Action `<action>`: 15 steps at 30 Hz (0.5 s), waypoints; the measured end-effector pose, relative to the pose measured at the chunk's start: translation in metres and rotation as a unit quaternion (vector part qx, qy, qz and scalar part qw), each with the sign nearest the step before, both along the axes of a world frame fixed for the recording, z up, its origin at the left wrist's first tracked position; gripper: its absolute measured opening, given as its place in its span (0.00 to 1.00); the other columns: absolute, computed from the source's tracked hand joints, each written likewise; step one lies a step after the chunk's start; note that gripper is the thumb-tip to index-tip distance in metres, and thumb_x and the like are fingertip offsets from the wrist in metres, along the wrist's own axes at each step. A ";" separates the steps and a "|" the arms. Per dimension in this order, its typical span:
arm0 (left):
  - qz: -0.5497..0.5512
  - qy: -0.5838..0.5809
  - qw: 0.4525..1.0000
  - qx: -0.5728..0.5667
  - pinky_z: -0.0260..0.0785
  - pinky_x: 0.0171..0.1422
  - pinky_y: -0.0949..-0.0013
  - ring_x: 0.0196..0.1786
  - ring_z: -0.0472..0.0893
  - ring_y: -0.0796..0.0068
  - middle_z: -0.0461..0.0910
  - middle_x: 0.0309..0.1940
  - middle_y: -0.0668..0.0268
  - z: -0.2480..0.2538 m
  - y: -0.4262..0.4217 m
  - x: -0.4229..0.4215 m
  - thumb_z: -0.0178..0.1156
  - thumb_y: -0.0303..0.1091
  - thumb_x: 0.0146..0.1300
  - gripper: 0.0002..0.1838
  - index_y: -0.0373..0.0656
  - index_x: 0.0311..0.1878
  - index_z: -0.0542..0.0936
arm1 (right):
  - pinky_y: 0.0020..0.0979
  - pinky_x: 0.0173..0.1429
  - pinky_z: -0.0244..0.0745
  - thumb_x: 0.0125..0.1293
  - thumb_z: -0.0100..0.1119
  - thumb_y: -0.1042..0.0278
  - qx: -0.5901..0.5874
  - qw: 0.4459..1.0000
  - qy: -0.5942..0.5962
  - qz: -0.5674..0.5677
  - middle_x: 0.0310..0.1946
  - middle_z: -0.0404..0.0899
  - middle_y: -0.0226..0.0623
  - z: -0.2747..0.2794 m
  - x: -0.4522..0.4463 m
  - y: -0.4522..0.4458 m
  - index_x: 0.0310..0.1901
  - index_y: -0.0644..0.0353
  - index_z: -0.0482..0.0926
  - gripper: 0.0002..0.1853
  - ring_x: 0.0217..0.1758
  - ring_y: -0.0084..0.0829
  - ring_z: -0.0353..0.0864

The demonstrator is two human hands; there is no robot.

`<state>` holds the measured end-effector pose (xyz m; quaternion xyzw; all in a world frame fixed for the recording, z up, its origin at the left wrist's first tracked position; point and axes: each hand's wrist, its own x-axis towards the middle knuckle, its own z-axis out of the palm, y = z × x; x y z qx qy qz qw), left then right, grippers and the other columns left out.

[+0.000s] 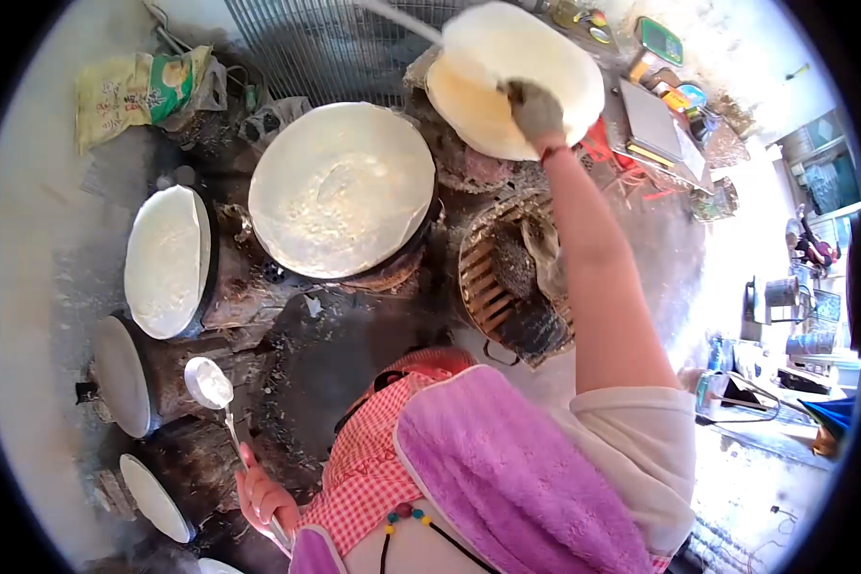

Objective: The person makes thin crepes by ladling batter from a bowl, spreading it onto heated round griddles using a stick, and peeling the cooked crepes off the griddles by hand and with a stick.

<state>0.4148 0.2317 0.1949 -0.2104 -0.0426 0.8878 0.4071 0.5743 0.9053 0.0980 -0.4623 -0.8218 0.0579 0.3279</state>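
Note:
My left hand (pixel 265 499) is closed around the handle of a metal ladle (pixel 209 383), whose bowl holds white batter. Up at the top right, my right hand (pixel 538 113) wears a dark, stained glove, and its bunched fingers are on a thin round pancake (pixel 536 48). A yellowish surface shows beneath that pancake's left edge, where it is slightly blurred. My fingertips are partly hidden. Between the hands, a large round griddle (pixel 429 215) carries a pale sheet of batter (pixel 344 187). Another batter sheet (pixel 165 263) covers a smaller griddle to its left.
Two more round griddles, one (pixel 122 376) above another (pixel 158 499), line the left side. Below my right forearm stands a slatted basket (pixel 478 273) with dark contents. A yellow-green bag (pixel 143 96) lies upper left, a metal grille (pixel 306 48) behind. A box (pixel 651 120) and a green-faced scale (pixel 660 40) sit right.

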 end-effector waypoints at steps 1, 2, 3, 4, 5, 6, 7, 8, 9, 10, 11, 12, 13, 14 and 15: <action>-0.001 0.003 1.000 -0.013 0.58 0.18 0.76 0.16 0.58 0.83 0.58 0.22 0.72 0.015 0.015 0.003 0.34 0.44 0.78 0.29 0.30 0.71 0.54 | 0.40 0.56 0.73 0.63 0.52 0.61 0.000 1.000 -0.007 0.010 0.41 0.83 0.37 -0.027 0.001 -0.005 0.44 0.47 0.83 0.12 0.48 0.42 0.81; 0.001 0.009 1.000 -0.018 0.58 0.18 0.76 0.16 0.58 0.83 0.58 0.22 0.72 0.016 0.018 0.002 0.34 0.44 0.78 0.29 0.30 0.71 0.54 | 0.42 0.56 0.73 0.63 0.48 0.64 -0.002 1.000 -0.016 0.019 0.42 0.83 0.38 -0.045 0.002 -0.011 0.42 0.47 0.84 0.13 0.48 0.43 0.80; 0.002 0.015 0.999 -0.028 0.58 0.18 0.76 0.16 0.58 0.83 0.57 0.22 0.72 0.017 0.017 0.003 0.35 0.44 0.78 0.29 0.30 0.71 0.53 | 0.42 0.56 0.73 0.63 0.48 0.64 -0.009 1.000 -0.012 0.021 0.42 0.83 0.38 -0.053 0.003 -0.015 0.42 0.47 0.84 0.13 0.48 0.43 0.80; 0.003 0.020 0.999 -0.038 0.57 0.18 0.76 0.16 0.58 0.83 0.57 0.22 0.73 0.019 0.019 0.003 0.35 0.44 0.77 0.29 0.31 0.71 0.53 | 0.41 0.56 0.73 0.63 0.49 0.64 -0.032 0.999 -0.029 0.026 0.42 0.83 0.38 -0.060 0.005 -0.019 0.42 0.47 0.84 0.13 0.48 0.43 0.80; 0.004 0.021 0.999 -0.044 0.57 0.18 0.76 0.16 0.58 0.83 0.57 0.22 0.73 0.021 0.021 0.003 0.35 0.44 0.77 0.29 0.31 0.71 0.53 | 0.41 0.57 0.73 0.62 0.49 0.65 -0.054 0.997 -0.048 0.031 0.43 0.83 0.38 -0.064 0.005 -0.020 0.43 0.47 0.84 0.13 0.49 0.42 0.80; -0.010 0.028 0.998 -0.053 0.57 0.18 0.77 0.16 0.57 0.83 0.57 0.22 0.73 0.023 0.022 0.002 0.35 0.44 0.78 0.29 0.31 0.72 0.52 | 0.41 0.57 0.73 0.62 0.49 0.65 -0.058 0.997 -0.047 0.032 0.43 0.83 0.38 -0.063 0.003 -0.018 0.43 0.47 0.84 0.13 0.49 0.42 0.80; -0.025 0.033 0.997 -0.060 0.57 0.18 0.77 0.16 0.57 0.83 0.56 0.22 0.73 0.024 0.024 0.002 0.35 0.44 0.78 0.29 0.31 0.72 0.52 | 0.41 0.57 0.73 0.62 0.49 0.65 -0.053 0.997 -0.043 0.040 0.43 0.83 0.39 -0.058 -0.001 -0.018 0.43 0.46 0.84 0.13 0.50 0.43 0.80; -0.027 0.031 0.997 -0.063 0.57 0.18 0.77 0.16 0.57 0.83 0.56 0.22 0.73 0.025 0.029 0.001 0.35 0.44 0.78 0.29 0.31 0.72 0.52 | 0.40 0.56 0.73 0.62 0.49 0.65 -0.050 0.997 -0.040 0.047 0.42 0.83 0.40 -0.054 -0.004 -0.019 0.43 0.46 0.84 0.13 0.50 0.43 0.80; -0.043 0.025 0.997 -0.063 0.57 0.18 0.77 0.16 0.57 0.84 0.56 0.22 0.73 0.024 0.036 -0.001 0.35 0.44 0.78 0.30 0.31 0.73 0.50 | 0.40 0.56 0.73 0.62 0.49 0.65 -0.051 0.997 -0.042 0.046 0.42 0.83 0.40 -0.052 -0.013 -0.018 0.43 0.46 0.84 0.13 0.50 0.43 0.80; -0.061 0.016 0.996 -0.062 0.58 0.18 0.77 0.16 0.56 0.84 0.55 0.21 0.73 0.022 0.043 -0.002 0.35 0.43 0.78 0.30 0.32 0.73 0.48 | 0.41 0.56 0.73 0.63 0.49 0.64 -0.068 0.994 -0.081 0.034 0.43 0.83 0.40 -0.050 -0.022 -0.018 0.44 0.47 0.83 0.14 0.50 0.43 0.80; -0.062 0.013 0.996 -0.061 0.58 0.18 0.77 0.16 0.56 0.84 0.55 0.21 0.73 0.021 0.050 -0.003 0.35 0.43 0.78 0.30 0.32 0.73 0.48 | 0.42 0.56 0.74 0.63 0.48 0.63 -0.083 0.990 -0.116 0.023 0.43 0.83 0.40 -0.045 -0.033 -0.021 0.46 0.48 0.83 0.14 0.50 0.43 0.80; -0.081 0.010 0.996 -0.046 0.58 0.18 0.78 0.16 0.56 0.84 0.56 0.22 0.73 0.020 0.055 -0.005 0.35 0.43 0.78 0.30 0.34 0.74 0.46 | 0.39 0.58 0.73 0.65 0.48 0.61 -0.069 0.986 -0.142 0.060 0.45 0.82 0.38 -0.039 -0.037 -0.029 0.52 0.47 0.79 0.16 0.52 0.40 0.79; -0.099 0.007 0.995 -0.030 0.59 0.18 0.78 0.16 0.56 0.84 0.56 0.23 0.72 0.019 0.062 -0.006 0.35 0.42 0.78 0.30 0.37 0.75 0.43 | 0.37 0.60 0.72 0.67 0.48 0.60 -0.054 0.980 -0.167 0.097 0.48 0.82 0.36 -0.027 -0.044 -0.041 0.57 0.45 0.75 0.18 0.55 0.37 0.78; -0.100 0.006 0.995 -0.028 0.59 0.18 0.78 0.16 0.56 0.84 0.56 0.23 0.72 0.017 0.070 -0.008 0.35 0.42 0.78 0.30 0.37 0.75 0.43 | 0.37 0.58 0.73 0.67 0.48 0.60 -0.131 0.965 -0.186 0.130 0.48 0.81 0.37 0.017 -0.058 -0.073 0.59 0.47 0.74 0.19 0.54 0.38 0.79; -0.118 0.031 0.992 -0.028 0.59 0.18 0.79 0.17 0.57 0.84 0.57 0.25 0.71 0.014 0.078 -0.010 0.36 0.40 0.78 0.30 0.42 0.76 0.42 | 0.36 0.57 0.74 0.68 0.49 0.59 -0.210 0.943 -0.204 0.160 0.49 0.80 0.39 0.053 -0.071 -0.114 0.60 0.49 0.73 0.20 0.52 0.38 0.79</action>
